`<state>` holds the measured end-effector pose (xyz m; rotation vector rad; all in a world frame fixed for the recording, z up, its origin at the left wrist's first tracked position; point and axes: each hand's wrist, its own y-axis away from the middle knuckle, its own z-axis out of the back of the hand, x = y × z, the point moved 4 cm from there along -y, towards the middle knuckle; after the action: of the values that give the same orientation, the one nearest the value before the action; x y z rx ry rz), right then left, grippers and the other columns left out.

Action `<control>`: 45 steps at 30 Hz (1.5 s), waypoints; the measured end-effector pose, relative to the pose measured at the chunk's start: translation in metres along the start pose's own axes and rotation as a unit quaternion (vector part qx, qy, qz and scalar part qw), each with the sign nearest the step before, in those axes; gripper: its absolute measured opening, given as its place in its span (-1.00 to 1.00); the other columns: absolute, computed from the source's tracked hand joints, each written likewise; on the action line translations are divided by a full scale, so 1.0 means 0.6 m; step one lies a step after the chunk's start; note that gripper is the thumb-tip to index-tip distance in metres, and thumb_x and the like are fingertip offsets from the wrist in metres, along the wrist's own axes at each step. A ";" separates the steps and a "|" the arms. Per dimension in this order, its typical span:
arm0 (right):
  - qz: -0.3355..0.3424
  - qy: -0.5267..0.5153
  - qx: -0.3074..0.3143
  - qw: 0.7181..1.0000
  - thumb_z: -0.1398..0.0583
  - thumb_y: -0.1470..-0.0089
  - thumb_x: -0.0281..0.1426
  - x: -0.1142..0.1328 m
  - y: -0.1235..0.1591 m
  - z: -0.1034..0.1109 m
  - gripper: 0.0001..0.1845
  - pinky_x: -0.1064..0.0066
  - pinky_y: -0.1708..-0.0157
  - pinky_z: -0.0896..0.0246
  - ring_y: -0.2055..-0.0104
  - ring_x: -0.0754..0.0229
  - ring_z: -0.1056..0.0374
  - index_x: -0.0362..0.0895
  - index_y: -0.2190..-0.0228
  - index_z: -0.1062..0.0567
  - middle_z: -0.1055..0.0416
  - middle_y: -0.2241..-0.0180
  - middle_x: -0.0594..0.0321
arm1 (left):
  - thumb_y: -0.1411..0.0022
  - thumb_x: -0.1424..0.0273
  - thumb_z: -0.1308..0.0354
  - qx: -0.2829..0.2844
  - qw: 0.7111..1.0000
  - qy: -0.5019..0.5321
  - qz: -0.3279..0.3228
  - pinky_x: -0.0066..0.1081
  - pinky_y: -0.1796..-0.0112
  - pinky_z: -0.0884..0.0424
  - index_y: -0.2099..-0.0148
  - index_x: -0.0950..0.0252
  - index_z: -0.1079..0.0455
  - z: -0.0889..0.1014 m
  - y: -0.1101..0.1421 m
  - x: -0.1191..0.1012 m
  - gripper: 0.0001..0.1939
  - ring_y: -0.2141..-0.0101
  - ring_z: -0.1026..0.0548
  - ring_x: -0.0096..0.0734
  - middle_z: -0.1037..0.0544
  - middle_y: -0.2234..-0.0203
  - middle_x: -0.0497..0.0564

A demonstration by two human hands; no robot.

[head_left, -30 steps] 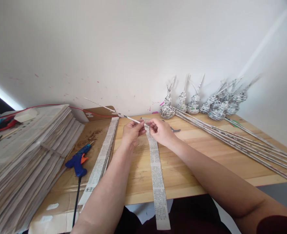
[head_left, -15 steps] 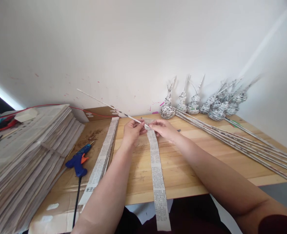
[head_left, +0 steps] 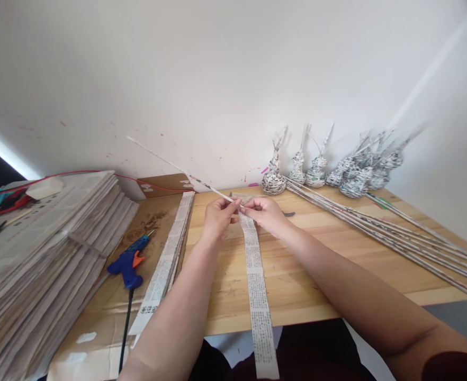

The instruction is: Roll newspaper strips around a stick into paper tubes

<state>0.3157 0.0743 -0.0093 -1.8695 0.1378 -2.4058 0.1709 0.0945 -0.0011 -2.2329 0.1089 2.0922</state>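
Observation:
Pinched between the thumb and fingers of my left hand (head_left: 222, 216) is a thin rolled newspaper tube (head_left: 170, 163), which slants up and to the left towards the wall. Close beside it, my right hand (head_left: 264, 212) pinches the top of a long newspaper strip (head_left: 258, 283), where strip and tube meet. From there the strip runs down over the wooden table (head_left: 305, 280) and hangs past its front edge. My fingertips hide the exact joint. Behind my hands lies a thin, flat, partly covered sheet (head_left: 239, 197).
On the left stand a tall newspaper stack (head_left: 78, 248), a blue glue gun (head_left: 128, 264) on cardboard (head_left: 98, 328), and a pile of cut strips (head_left: 170, 248). Several woven paper gourds (head_left: 274, 180) line the back right, beside long paper tubes (head_left: 360, 222).
The tube's far end has risen, and more of it reaches out past my left hand. My hands have come closer together, with the strip's top still between them.

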 end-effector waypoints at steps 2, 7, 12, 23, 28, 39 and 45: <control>-0.005 0.012 0.015 1.000 -0.29 0.10 -0.10 -0.001 0.002 -0.003 -0.65 0.48 0.54 -0.09 0.53 0.30 -0.24 -0.14 0.45 -0.47 -0.39 0.55 0.31 | 0.07 0.20 -0.35 -0.008 1.000 -0.005 0.003 -0.61 0.61 -0.25 0.32 0.34 -0.52 0.002 -0.001 -0.001 -0.67 0.39 -0.50 -0.41 -0.57 0.43 0.04; -0.017 0.022 0.064 0.998 -0.29 0.09 -0.17 0.002 0.006 -0.009 -0.70 0.51 0.59 0.01 0.59 0.36 -0.17 -0.14 0.53 -0.40 -0.32 0.60 0.38 | 0.05 0.25 -0.37 0.015 0.998 0.057 0.031 -0.55 0.54 -0.39 0.35 0.38 -0.47 0.001 -0.004 -0.003 -0.70 0.43 -0.52 -0.41 -0.58 0.42 0.08; -0.092 -0.024 0.153 0.984 -0.32 0.11 -0.15 0.000 0.009 0.002 -0.67 0.54 0.65 0.02 0.60 0.37 -0.22 -0.15 0.50 -0.41 -0.37 0.57 0.33 | 0.05 0.30 -0.39 0.027 0.994 0.096 0.049 -0.47 0.37 -0.52 0.33 0.42 -0.45 -0.001 -0.004 -0.003 -0.69 0.46 -0.50 -0.51 -0.56 0.46 0.04; 0.004 -0.100 0.139 0.985 -0.23 -0.05 -0.08 0.038 0.003 0.044 -0.55 0.52 0.54 -0.09 0.45 0.33 -0.28 -0.19 0.18 -0.53 -0.43 0.43 0.23 | 0.07 0.24 -0.40 0.199 0.976 0.045 0.081 -0.48 0.44 -0.52 0.20 0.38 -0.49 -0.029 0.023 -0.010 -0.59 0.40 -0.55 -0.42 -0.58 0.41 0.06; -0.012 -0.205 0.306 0.930 -0.22 -0.10 -0.15 0.032 0.016 0.033 -0.51 0.51 0.54 -0.09 0.51 0.37 -0.23 -0.17 0.01 -0.46 -0.36 0.50 0.32 | 0.09 0.25 -0.42 0.285 0.953 0.045 0.097 -0.44 0.44 -0.52 0.20 0.40 -0.48 -0.050 0.037 -0.003 -0.58 0.43 -0.56 -0.39 -0.59 0.43 0.08; -0.044 -0.227 0.217 0.949 -0.37 0.10 -0.25 0.015 0.001 0.048 -0.68 0.48 0.52 -0.19 0.51 0.35 -0.28 -0.24 0.34 -0.55 -0.46 0.46 0.23 | 0.10 0.30 -0.43 0.290 0.953 0.016 0.086 -0.40 0.31 -0.52 0.22 0.40 -0.51 -0.055 0.043 -0.004 -0.61 0.36 -0.56 -0.38 -0.60 0.37 0.11; -0.028 -0.188 0.175 0.966 -0.35 0.08 -0.19 0.022 0.000 0.053 -0.65 0.49 0.51 -0.16 0.48 0.34 -0.29 -0.22 0.34 -0.56 -0.46 0.45 0.24 | 0.13 0.29 -0.44 0.272 0.959 -0.005 0.074 -0.40 0.31 -0.51 0.30 0.40 -0.54 -0.053 0.042 -0.005 -0.65 0.37 -0.55 -0.40 -0.60 0.38 0.10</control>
<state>0.3435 0.0719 0.0113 -2.1183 -0.3476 -1.8957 0.1995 0.0662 0.0039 -1.9218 0.7713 1.8368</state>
